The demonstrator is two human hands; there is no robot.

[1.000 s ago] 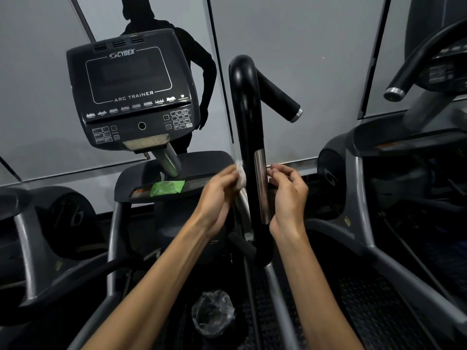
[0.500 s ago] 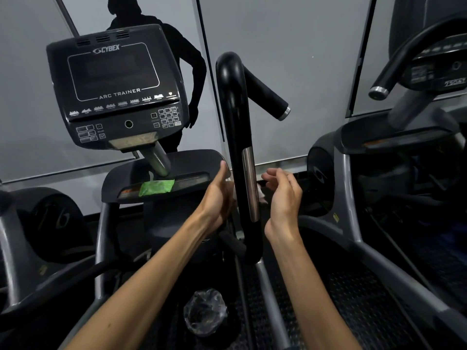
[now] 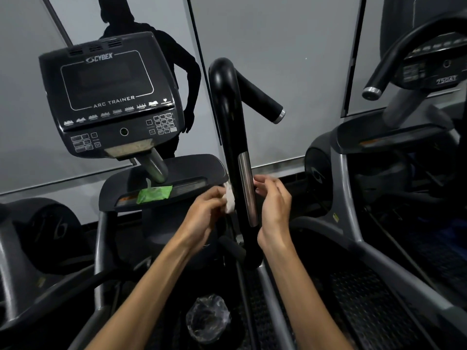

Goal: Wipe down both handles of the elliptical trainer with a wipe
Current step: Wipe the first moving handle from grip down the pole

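- The dark tray shelf (image 3: 192, 170) of the trainer, below the console, carries a green packet (image 3: 154, 194) lying flat near its front lip, just beside the grey console post (image 3: 154, 166).
- The post rises from the shelf at a tilt.
- Lower down, a cup holder (image 3: 208, 318) in the frame holds crumpled clear plastic.
- The ribbed black floor mat (image 3: 374, 306) lies under the machines on the right.

Grey wall panels (image 3: 273, 79) (dark runner silhouette (image 3: 177, 72)) behind neighbouring gym machines (image 3: 394, 152)
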